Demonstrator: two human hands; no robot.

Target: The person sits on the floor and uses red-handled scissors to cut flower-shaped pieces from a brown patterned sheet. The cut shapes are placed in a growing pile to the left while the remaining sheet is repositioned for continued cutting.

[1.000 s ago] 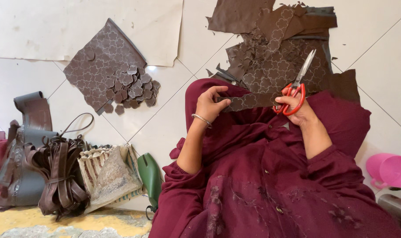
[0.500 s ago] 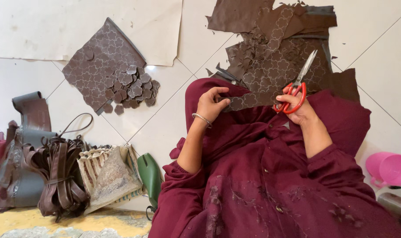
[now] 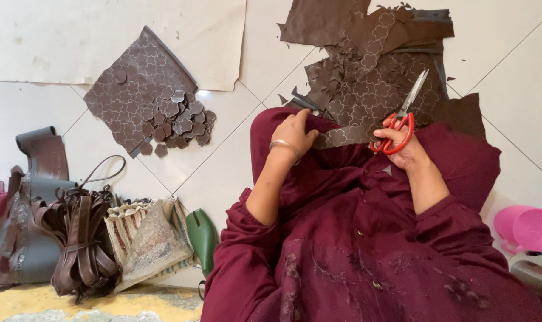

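Note:
My right hand (image 3: 402, 146) grips red-handled scissors (image 3: 402, 116), blades pointing up and away over a brown leather sheet (image 3: 366, 101) printed with flower outlines. My left hand (image 3: 295, 132), a bangle at the wrist, pinches the near edge of that same sheet where it lies on my maroon-clad knee (image 3: 265, 128). More brown leather pieces and offcuts (image 3: 342, 24) lie beyond the sheet on the white tiled floor.
A second patterned leather square (image 3: 137, 89) with a heap of cut flower shapes (image 3: 181, 122) lies at upper left on pale paper (image 3: 74, 42). Bundled brown straps (image 3: 80, 244), a grey bag (image 3: 32, 238), a woven piece (image 3: 149, 235) and a green tool (image 3: 202, 235) sit at left; pink bowl (image 3: 527, 229) at right.
The view has barely shifted. Both hands keep their hold; the scissors stay at nearly the same angle.

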